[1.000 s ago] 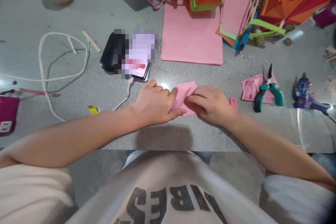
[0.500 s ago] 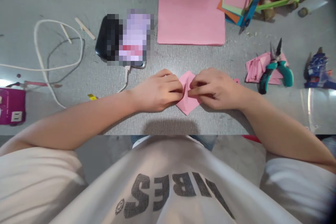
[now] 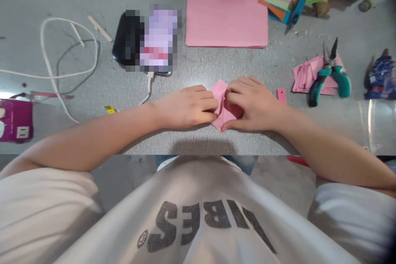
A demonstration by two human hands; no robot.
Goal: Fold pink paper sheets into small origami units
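A small folded piece of pink paper [image 3: 220, 89] lies on the grey table close to its front edge, between both hands. Its top and bottom corners show, and a crease runs down its middle. My left hand [image 3: 194, 106] has its fingers curled on the paper's left side, gripping or pressing it. From the right, my right hand [image 3: 252, 103] holds the other side, fingers bent over it and the thumb near the bottom corner. Both hands cover the paper's side corners.
Pink sheets [image 3: 225, 16] lie ahead. At right are teal-handled pliers [image 3: 329, 72] on pink paper pieces [image 3: 305, 76] and a blue tool [image 3: 382, 76]. A blurred phone [image 3: 159, 37], black case [image 3: 125, 41], white cable [image 3: 96, 55] and purple box [image 3: 18, 119] occupy the left.
My right hand's thumb has moved down toward the paper's bottom corner, and its fingers have shifted on the sheet. My left hand stays on the left side. The view has tilted slightly.
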